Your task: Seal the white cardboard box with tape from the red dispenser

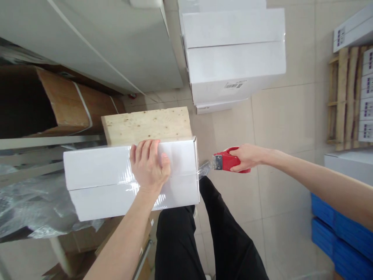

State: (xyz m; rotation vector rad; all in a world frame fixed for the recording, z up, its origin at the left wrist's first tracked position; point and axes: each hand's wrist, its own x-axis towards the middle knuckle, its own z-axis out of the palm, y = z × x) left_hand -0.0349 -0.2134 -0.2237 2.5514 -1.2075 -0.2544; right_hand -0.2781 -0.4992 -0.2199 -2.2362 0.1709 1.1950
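A long white carton (101, 165) lies in front of me, a seam running along its top. My left hand (150, 165) rests flat on it, fingers laid toward the far edge and thumb apart. Clear shiny tape (131, 188) crosses the seam around that hand. My right hand (247, 155) is wrapped round a red tape dispenser (229, 160), held off the carton's right end. A strip of clear tape (204, 170) stretches between the dispenser's metal head and that end of the carton.
A pale wooden board (148, 122) shows behind the carton. Stacked white cartons (236, 58) stand beyond. On the left are an open brown box (68, 103) and plastic wrap (37, 202). A wooden pallet (344, 97) and blue stacked items (338, 233) lie right.
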